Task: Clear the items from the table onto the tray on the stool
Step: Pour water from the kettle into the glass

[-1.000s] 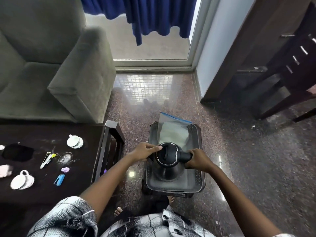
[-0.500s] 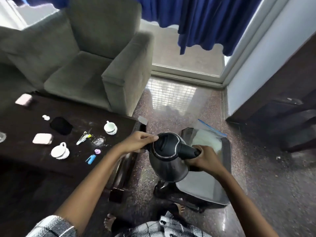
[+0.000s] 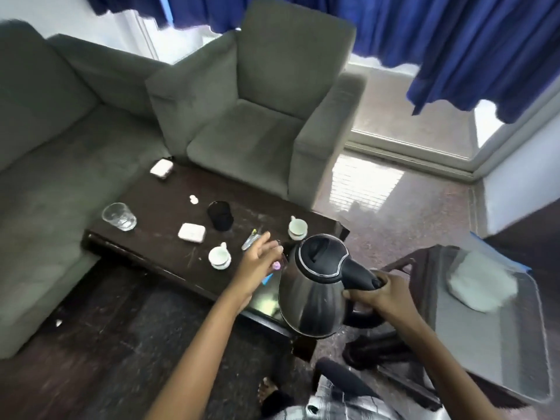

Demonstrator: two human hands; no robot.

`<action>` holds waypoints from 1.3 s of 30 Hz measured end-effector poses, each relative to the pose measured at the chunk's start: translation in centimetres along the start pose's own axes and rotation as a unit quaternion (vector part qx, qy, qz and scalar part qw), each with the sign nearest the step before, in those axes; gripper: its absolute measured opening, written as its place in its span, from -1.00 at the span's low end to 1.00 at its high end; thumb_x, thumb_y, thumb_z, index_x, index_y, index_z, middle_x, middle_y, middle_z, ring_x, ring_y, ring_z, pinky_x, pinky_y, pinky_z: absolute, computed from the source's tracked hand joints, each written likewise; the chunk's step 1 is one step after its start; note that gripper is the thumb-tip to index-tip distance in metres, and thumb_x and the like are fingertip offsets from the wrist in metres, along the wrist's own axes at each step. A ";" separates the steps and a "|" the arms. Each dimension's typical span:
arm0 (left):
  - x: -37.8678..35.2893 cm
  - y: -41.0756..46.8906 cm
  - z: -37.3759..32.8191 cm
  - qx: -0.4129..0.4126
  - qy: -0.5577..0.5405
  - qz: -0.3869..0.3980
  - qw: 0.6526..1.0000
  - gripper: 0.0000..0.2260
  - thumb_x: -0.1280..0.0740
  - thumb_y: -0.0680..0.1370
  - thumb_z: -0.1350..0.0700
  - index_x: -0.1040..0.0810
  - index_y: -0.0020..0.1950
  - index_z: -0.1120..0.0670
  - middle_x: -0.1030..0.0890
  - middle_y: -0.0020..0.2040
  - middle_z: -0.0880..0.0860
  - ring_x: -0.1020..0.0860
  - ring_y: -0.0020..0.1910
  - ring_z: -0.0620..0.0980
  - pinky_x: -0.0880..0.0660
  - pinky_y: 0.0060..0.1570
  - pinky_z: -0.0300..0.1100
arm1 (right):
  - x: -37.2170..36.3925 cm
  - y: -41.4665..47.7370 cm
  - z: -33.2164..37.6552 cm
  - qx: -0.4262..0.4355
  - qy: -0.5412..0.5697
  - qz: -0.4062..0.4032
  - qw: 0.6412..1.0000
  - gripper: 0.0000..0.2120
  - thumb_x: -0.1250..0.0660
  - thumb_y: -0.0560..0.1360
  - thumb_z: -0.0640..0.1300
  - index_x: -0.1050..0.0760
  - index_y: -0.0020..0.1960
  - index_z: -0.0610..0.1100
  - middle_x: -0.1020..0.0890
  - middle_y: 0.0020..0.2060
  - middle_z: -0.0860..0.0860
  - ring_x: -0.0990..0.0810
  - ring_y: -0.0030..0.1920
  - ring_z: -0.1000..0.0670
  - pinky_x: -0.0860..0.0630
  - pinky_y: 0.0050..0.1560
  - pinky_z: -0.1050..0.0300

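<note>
The right grip (image 3: 381, 294) wraps the kettle (image 3: 309, 295) handle, four o'clock of the worktop (image 3: 169, 213); the left grip (image 3: 257, 262), spread, hovers at the kettle's nine o'clock.

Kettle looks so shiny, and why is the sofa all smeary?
Head view: the steel kettle mirrors bright daylight; the sofa and the tray are smeared by motion blur; the wide lens bends the curtains near the picture's rim.
</note>
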State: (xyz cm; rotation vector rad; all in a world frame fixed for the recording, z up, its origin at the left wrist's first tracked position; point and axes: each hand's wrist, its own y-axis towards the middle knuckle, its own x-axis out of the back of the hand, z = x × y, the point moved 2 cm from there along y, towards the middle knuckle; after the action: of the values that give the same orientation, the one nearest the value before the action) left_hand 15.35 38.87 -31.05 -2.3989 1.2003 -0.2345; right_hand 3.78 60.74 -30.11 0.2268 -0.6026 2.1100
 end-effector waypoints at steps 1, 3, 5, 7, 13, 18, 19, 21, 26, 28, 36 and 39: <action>1.2 0.1 0.3 -0.001 -0.002 -0.008 1.000 -0.64 -0.24 0.58 0.16 -0.37 0.38 0.09 -0.54 0.16 0.06 -0.54 -0.07 -0.10 -0.49 -0.17 -0.40 | -1.2 0.1 0.8 0.004 0.002 0.007 1.000 -0.71 -0.60 0.16 -0.28 -0.47 -0.37 -0.30 -0.43 -0.62 0.11 -0.34 -0.55 0.21 -0.27 -0.49 0.34; 3.2 0.3 0.6 0.001 -0.025 -0.019 1.000 -0.71 -0.21 0.60 0.17 -0.47 0.31 0.13 -0.59 0.01 0.06 -0.54 -0.13 -0.10 -0.46 -0.21 -0.36 | -3.4 0.5 2.1 0.014 0.005 0.023 1.000 -0.72 -0.60 0.16 -0.29 -0.47 -0.39 -0.26 -0.44 -0.63 0.10 -0.35 -0.57 0.20 -0.29 -0.47 0.29; 5.3 0.7 0.5 0.000 -0.047 -0.043 0.998 -0.76 -0.20 0.60 0.19 -0.52 0.24 0.16 -0.60 -0.08 -0.01 -0.52 -0.15 -0.12 -0.46 -0.18 -0.32 | -5.6 1.0 3.2 0.017 -0.003 0.039 0.999 -0.70 -0.60 0.16 -0.28 -0.49 -0.34 -0.36 -0.49 -0.55 0.01 -0.41 -0.49 0.12 -0.34 -0.39 0.21; 7.5 1.3 0.5 0.001 -0.060 -0.058 0.997 -0.79 -0.19 0.60 0.20 -0.52 0.20 0.10 -0.60 -0.05 -0.02 -0.54 -0.10 -0.10 -0.47 -0.12 -0.29 | -8.0 1.9 4.2 0.013 -0.004 0.051 0.999 -0.60 -0.63 0.12 -0.22 -0.49 -0.28 -0.42 -0.49 -0.48 -0.07 -0.43 -0.40 0.03 -0.35 -0.31 0.12; 15.4 4.9 -0.1 0.001 -0.052 -0.091 0.995 -0.79 -0.16 0.60 0.25 -0.53 0.10 0.03 -0.59 0.00 0.03 -0.55 -0.05 -0.07 -0.48 -0.04 -0.20 | -16.2 6.5 7.5 0.018 -0.025 0.067 0.997 -0.61 -0.64 0.08 -0.18 -0.39 -0.48 -0.16 -0.38 -0.57 0.09 -0.32 -0.47 0.09 -0.24 -0.37 0.13; 22.1 9.5 -1.8 0.005 -0.005 -0.105 0.994 -0.73 -0.14 0.60 0.27 -0.55 -0.03 -0.04 -0.59 0.00 0.10 -0.52 0.00 0.04 -0.44 0.10 -0.04 | -22.8 10.9 10.5 0.007 -0.034 0.085 0.996 -0.60 -0.63 0.04 -0.09 -0.52 -0.33 -0.28 -0.50 -0.50 0.06 -0.42 -0.43 0.11 -0.37 -0.30 0.09; 23.5 10.3 -2.2 0.008 0.005 -0.104 0.995 -0.71 -0.14 0.60 0.27 -0.56 -0.05 -0.07 -0.59 -0.02 0.10 -0.52 -0.03 0.04 -0.44 0.06 -0.03 | -24.0 11.6 11.2 0.004 -0.036 0.088 0.995 -0.51 -0.61 0.00 -0.01 -0.52 -0.29 -0.32 -0.50 -0.48 0.00 -0.43 -0.40 0.07 -0.38 -0.30 0.08; 26.2 12.1 -3.0 0.009 0.023 -0.100 0.995 -0.75 -0.16 0.60 0.25 -0.58 0.02 -0.04 -0.60 0.02 0.09 -0.53 0.00 0.02 -0.45 0.07 -0.03 | -26.3 13.1 12.4 -0.004 -0.045 0.084 0.995 -0.52 -0.60 0.00 0.00 -0.48 -0.34 -0.31 -0.47 -0.49 -0.02 -0.41 -0.41 0.03 -0.34 -0.31 0.08; 32.1 15.7 -4.4 0.007 0.037 -0.104 0.994 -0.74 -0.15 0.59 0.27 -0.57 0.10 0.02 -0.60 0.02 0.01 -0.53 0.03 -0.04 -0.45 0.15 -0.05 | -31.6 16.1 16.0 0.006 -0.087 0.077 0.993 -0.65 -0.63 0.10 -0.08 -0.46 -0.44 -0.19 -0.44 -0.54 0.02 -0.39 -0.45 0.05 -0.31 -0.34 0.11; 34.4 17.0 -4.6 0.015 0.031 -0.100 0.994 -0.75 -0.16 0.59 0.27 -0.58 0.07 0.01 -0.61 -0.01 -0.02 -0.54 0.00 -0.06 -0.45 0.15 -0.08 | -33.7 17.1 17.3 0.002 -0.100 0.082 0.992 -0.66 -0.62 0.11 -0.07 -0.51 -0.38 -0.22 -0.48 -0.52 -0.01 -0.41 -0.43 0.05 -0.33 -0.33 0.11; 44.1 22.3 -6.5 0.049 0.048 -0.030 0.997 -0.75 -0.16 0.60 0.25 -0.51 0.23 0.17 -0.59 0.03 0.09 -0.50 -0.06 -0.15 -0.45 -0.15 -0.40 | -42.9 18.2 22.6 -0.022 -0.129 0.031 0.991 -0.77 -0.61 0.16 -0.12 -0.58 -0.32 -0.12 -0.62 -0.41 -0.08 -0.53 -0.37 -0.01 -0.39 -0.32 0.12; 47.8 23.9 -7.4 0.048 0.072 0.010 0.996 -0.74 -0.17 0.60 0.26 -0.49 0.26 0.18 -0.60 0.14 0.15 -0.51 0.01 -0.12 -0.46 -0.05 -0.35 | -46.6 17.7 24.2 -0.042 -0.128 0.002 0.991 -0.76 -0.61 0.16 -0.12 -0.58 -0.29 -0.16 -0.57 -0.45 -0.05 -0.50 -0.39 -0.01 -0.36 -0.36 0.12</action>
State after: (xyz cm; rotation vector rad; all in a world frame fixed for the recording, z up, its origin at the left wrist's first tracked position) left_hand 24.78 -13.83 -37.67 -2.3194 1.2455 -0.4558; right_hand 14.67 6.44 -32.67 0.4543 -0.8425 2.0703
